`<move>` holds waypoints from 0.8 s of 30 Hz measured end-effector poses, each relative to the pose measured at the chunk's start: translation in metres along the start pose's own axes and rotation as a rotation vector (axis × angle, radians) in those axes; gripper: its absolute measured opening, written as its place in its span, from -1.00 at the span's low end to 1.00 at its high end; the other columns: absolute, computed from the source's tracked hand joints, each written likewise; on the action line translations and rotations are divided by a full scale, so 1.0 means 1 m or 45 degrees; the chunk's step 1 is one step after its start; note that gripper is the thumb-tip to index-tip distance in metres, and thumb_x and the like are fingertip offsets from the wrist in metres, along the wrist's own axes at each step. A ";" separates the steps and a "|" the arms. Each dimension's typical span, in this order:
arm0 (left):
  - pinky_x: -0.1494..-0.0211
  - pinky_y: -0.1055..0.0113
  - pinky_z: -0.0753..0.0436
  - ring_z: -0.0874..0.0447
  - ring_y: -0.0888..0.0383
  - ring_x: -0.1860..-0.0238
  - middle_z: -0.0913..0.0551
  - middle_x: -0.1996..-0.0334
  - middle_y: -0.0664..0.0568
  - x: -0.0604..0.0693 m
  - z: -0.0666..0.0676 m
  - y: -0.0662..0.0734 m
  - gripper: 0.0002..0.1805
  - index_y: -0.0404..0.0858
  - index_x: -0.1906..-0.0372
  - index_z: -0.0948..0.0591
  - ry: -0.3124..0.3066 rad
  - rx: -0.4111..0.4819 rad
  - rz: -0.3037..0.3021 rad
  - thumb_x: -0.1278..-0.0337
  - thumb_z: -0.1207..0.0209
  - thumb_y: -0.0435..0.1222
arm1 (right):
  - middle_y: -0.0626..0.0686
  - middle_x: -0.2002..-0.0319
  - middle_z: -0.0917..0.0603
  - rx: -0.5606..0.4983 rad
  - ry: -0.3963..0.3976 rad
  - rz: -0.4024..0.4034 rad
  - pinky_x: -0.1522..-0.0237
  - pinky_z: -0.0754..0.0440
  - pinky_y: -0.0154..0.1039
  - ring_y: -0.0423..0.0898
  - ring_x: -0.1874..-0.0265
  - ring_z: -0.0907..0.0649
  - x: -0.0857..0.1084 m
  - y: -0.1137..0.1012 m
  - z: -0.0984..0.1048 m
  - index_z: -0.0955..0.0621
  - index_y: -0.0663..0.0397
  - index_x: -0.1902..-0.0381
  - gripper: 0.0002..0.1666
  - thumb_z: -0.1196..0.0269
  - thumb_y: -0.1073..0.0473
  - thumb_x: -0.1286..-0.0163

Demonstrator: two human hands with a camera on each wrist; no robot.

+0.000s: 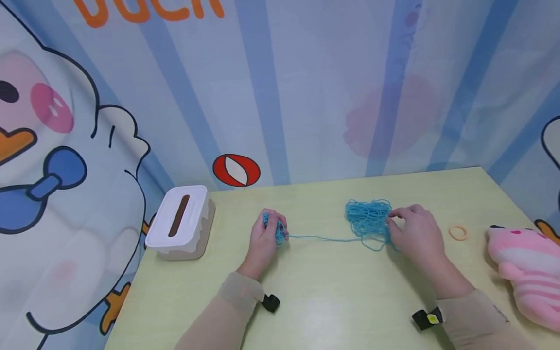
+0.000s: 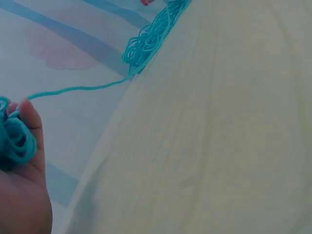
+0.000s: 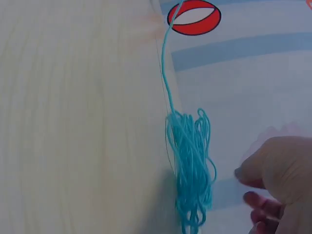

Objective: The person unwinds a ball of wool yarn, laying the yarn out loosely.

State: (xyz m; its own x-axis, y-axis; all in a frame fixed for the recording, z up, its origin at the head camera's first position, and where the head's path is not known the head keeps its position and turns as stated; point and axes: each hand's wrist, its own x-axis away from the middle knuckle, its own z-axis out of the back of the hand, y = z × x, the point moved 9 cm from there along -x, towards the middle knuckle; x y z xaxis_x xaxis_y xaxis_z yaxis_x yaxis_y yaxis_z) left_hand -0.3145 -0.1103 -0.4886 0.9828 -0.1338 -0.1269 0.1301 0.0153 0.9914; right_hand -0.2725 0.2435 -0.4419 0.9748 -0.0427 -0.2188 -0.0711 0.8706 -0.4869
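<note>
A small wound bundle of blue yarn (image 2: 19,141) is gripped in my left hand (image 1: 261,240), partly hidden by the fingers in the head view. From it a single strand (image 1: 323,238) runs right across the table to a loose, looped skein of blue yarn (image 1: 367,218). At the skein's right edge is my right hand (image 1: 417,233), thumb and index finger close together. The right wrist view shows a gap between that thumb (image 3: 248,173) and the fingers, with no yarn visible between them and the skein lying alongside.
A lidded white and beige box (image 1: 179,226) with a brown slot stands at the table's left. Right of my right hand lie a light orange ring (image 1: 458,232) and a pink plush toy (image 1: 527,272). A printed curtain (image 1: 315,97) hangs behind the table's far edge.
</note>
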 end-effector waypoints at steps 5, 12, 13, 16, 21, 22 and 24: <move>0.03 0.34 -0.82 -0.71 0.08 0.23 -0.60 0.05 -0.33 0.001 -0.006 0.003 -0.70 -0.19 0.03 -0.42 -0.049 0.009 -0.036 -0.87 0.18 -0.07 | 0.24 -0.09 -0.82 -0.204 0.093 0.354 -0.12 -0.75 0.29 0.29 -0.10 -0.76 0.005 -0.068 -0.019 -0.80 0.19 -0.11 -0.72 -0.31 0.19 -0.59; 0.03 0.30 -0.86 -0.71 0.13 0.20 -0.60 0.12 -0.04 0.002 -0.013 0.007 -0.70 -0.19 0.02 -0.38 -0.121 0.044 -0.075 -0.82 0.11 -0.03 | 0.10 -0.39 -0.74 -0.384 -0.363 0.457 -0.46 -0.64 0.23 0.19 -0.46 -0.67 0.012 -0.138 -0.085 -0.56 0.11 -0.54 -0.38 -0.31 0.00 -0.67; 0.03 0.30 -0.86 -0.72 0.13 0.21 -0.60 0.12 -0.03 0.003 -0.013 0.008 -0.70 -0.20 0.01 -0.38 -0.127 0.047 -0.081 -0.82 0.11 -0.03 | 0.10 -0.38 -0.75 -0.385 -0.384 0.468 -0.45 -0.65 0.22 0.18 -0.45 -0.68 0.011 -0.144 -0.091 -0.55 0.13 -0.55 -0.37 -0.31 0.00 -0.66; 0.04 0.31 -0.86 -0.71 0.14 0.20 -0.59 0.12 -0.02 0.003 -0.013 0.009 -0.72 -0.21 -0.01 -0.37 -0.139 0.054 -0.101 -0.82 0.11 -0.06 | 0.10 -0.27 -0.82 -0.397 -0.401 0.463 -0.33 -0.75 0.14 0.13 -0.28 -0.80 0.008 -0.155 -0.104 -0.63 0.14 -0.46 -0.45 -0.34 0.03 -0.65; 0.18 0.33 -0.82 -0.67 0.12 0.25 -0.62 0.13 -0.06 0.001 -0.009 0.008 -0.76 -0.19 -0.01 -0.38 -0.100 0.027 -0.114 -0.82 0.07 -0.10 | 0.03 -0.06 -0.90 -0.402 -0.341 0.416 -0.09 -0.84 0.00 -0.04 0.02 -0.87 0.004 -0.157 -0.105 -0.82 0.05 -0.18 -0.71 -0.33 0.11 -0.65; 0.23 0.33 -0.81 -0.68 0.12 0.27 -0.65 0.13 -0.07 0.001 -0.007 0.007 -0.76 -0.20 -0.02 -0.40 -0.081 0.004 -0.112 -0.82 0.04 -0.09 | 0.02 -0.05 -0.90 -0.402 -0.325 0.405 -0.06 -0.84 -0.01 -0.06 0.04 -0.86 0.004 -0.156 -0.102 -0.84 0.03 -0.16 -0.73 -0.33 0.11 -0.65; 0.32 0.34 -0.78 -0.71 0.10 0.32 -0.72 0.11 -0.10 0.000 -0.003 0.006 -0.72 -0.23 -0.06 -0.46 -0.036 -0.045 -0.107 -0.79 -0.02 -0.07 | 0.00 -0.03 -0.90 -0.405 -0.300 0.387 -0.04 -0.84 -0.02 -0.07 0.05 -0.86 0.003 -0.152 -0.096 -0.84 0.02 -0.15 -0.73 -0.32 0.11 -0.66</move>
State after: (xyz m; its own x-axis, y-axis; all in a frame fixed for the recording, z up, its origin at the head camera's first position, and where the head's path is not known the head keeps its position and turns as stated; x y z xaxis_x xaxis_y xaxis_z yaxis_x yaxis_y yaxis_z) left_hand -0.3132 -0.1069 -0.4830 0.9641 -0.1642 -0.2085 0.2173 0.0376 0.9754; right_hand -0.2786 0.0638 -0.4500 0.9186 0.3336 -0.2117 -0.3846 0.6323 -0.6725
